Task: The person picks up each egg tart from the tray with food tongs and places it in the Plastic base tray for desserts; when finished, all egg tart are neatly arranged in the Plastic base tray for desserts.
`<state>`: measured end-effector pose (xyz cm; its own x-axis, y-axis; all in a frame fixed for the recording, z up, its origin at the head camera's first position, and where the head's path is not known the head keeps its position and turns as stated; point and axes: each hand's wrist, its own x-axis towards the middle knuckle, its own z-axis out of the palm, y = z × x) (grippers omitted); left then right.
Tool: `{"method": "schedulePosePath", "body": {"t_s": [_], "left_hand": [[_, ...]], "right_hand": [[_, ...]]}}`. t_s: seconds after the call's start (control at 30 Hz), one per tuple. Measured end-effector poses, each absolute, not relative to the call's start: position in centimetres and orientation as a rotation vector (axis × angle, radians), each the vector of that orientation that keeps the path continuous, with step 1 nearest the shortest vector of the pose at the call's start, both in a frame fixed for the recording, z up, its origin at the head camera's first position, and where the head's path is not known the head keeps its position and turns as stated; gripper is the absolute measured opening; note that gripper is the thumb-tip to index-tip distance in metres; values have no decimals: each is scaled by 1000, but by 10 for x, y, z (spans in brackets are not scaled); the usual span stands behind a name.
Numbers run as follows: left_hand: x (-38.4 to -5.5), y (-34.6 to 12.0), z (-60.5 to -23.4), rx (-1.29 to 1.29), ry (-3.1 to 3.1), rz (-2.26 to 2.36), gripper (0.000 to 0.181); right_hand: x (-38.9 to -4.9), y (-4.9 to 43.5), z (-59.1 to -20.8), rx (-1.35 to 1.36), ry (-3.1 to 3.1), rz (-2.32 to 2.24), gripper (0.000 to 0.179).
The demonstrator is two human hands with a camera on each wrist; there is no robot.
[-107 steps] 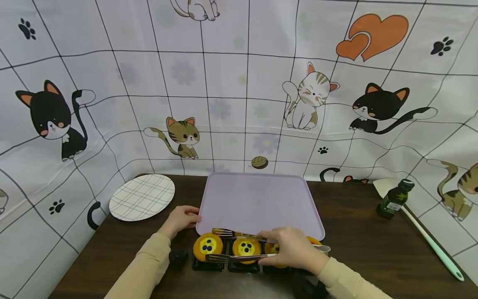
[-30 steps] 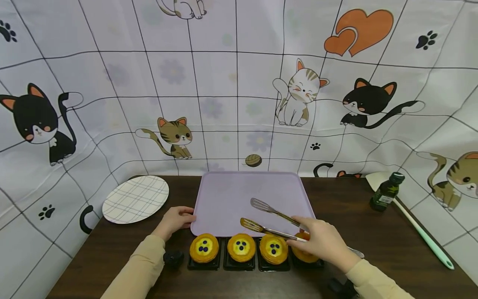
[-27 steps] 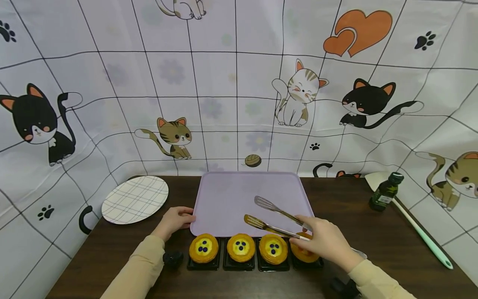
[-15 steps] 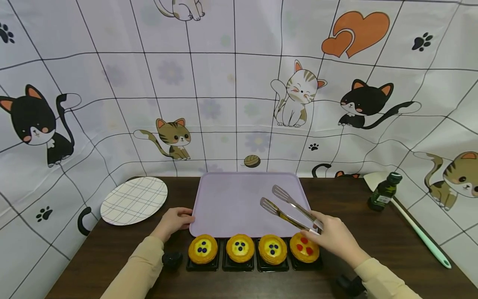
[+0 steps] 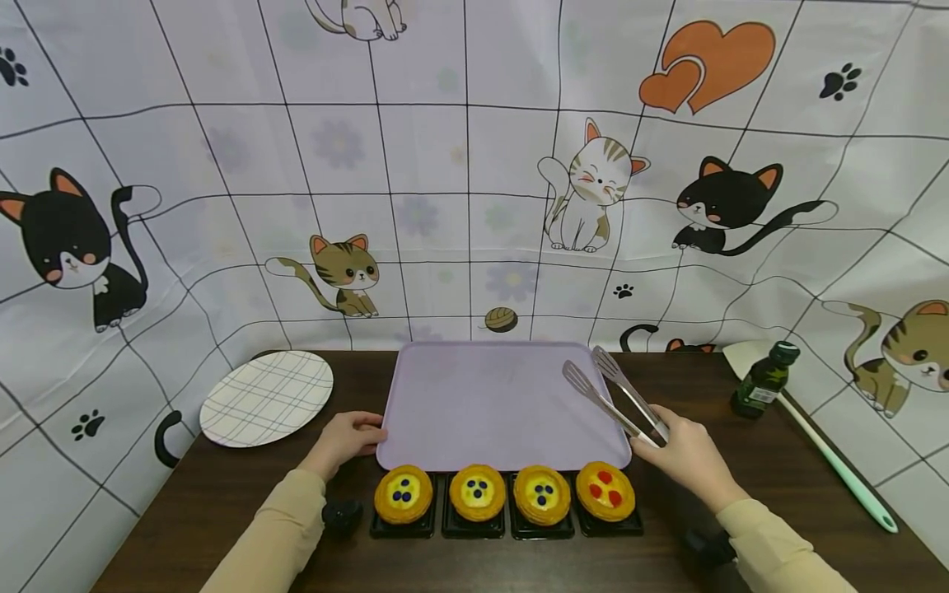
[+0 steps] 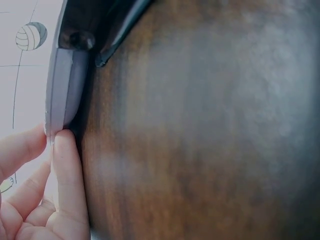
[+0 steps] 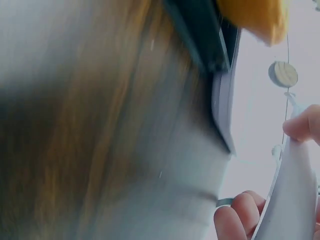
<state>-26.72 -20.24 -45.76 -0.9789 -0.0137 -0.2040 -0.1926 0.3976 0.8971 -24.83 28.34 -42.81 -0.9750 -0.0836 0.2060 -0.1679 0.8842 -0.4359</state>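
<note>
My left hand (image 5: 348, 436) pinches the left edge of a lilac tray (image 5: 482, 403); in the left wrist view, fingertips (image 6: 67, 150) meet at the tray's rim. My right hand (image 5: 689, 453) holds metal tongs (image 5: 630, 394), their two slotted ends spread apart with nothing between them, above the tray's right side. In the right wrist view, a pale tong handle (image 7: 287, 195) lies between fingers and thumb. Several egg tarts stand in a row before the tray. The rightmost tart (image 5: 605, 492) bears red dots; the others, like this tart (image 5: 544, 494), bear dark blue ones.
Each tart sits on a black square holder (image 5: 401, 531). A white checked plate (image 5: 267, 399) lies at the back left. At the right stand a green bottle (image 5: 765, 380) and a spatula with a mint handle (image 5: 838, 461). A cat-patterned sheet (image 5: 445, 165) hangs behind.
My right hand has carried the tongs from over the tarts rightward and back, turning their ends away from me. The red-dotted tart is now uncovered. My left hand stays at the tray's edge.
</note>
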Motion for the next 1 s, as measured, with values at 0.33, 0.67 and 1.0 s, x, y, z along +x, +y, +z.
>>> {"method": "schedulePosePath", "body": {"t_s": [0.33,0.67,1.0], "left_hand": [[-268,-203,-456,-195,2495,1616,39],[-265,-202,-455,-192,2519,1593,39],[-266,-201,-454,-193,2521,1597,39]], "right_hand": [[-258,299,-430,56,-2893,712,64],[-269,307,-436,-50,-2892,692,66],[-277,309,-436,-88,-2969,648,70]]}}
